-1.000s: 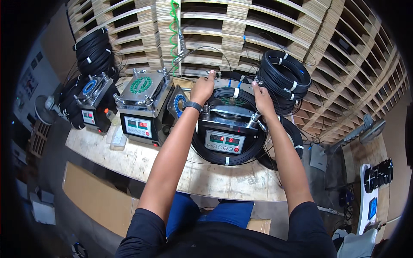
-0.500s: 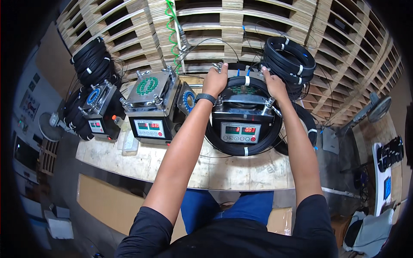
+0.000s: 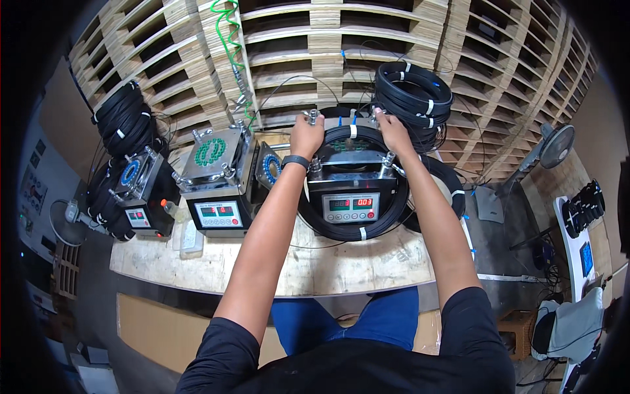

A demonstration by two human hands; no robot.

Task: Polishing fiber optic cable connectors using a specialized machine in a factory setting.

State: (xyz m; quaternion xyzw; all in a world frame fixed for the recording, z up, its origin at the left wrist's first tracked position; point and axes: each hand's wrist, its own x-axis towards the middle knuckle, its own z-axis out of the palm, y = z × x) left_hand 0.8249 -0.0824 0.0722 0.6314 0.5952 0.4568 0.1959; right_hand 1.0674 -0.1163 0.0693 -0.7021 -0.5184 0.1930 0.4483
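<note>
A polishing machine with a lit red and green display stands on the bench in front of me. Around its body hangs a coil of black cable, bound with white bands. At the machine's far left corner my left hand, with a dark wristband, is closed round a metal clamp knob. My right hand is closed at the far right corner knob, which its thumb and fingers mostly hide. Two more knobs on the near corners, one of them the right near knob, are untouched.
Two similar machines stand leftward, a larger one and a smaller one. Black cable coils are piled behind right and left. A bottle and a clear box sit between machines. Pallets rise behind.
The whole view has shifted, so the bench and machines appear further left. Both hands remain at the far knobs. The larger left machine's display reads differently.
</note>
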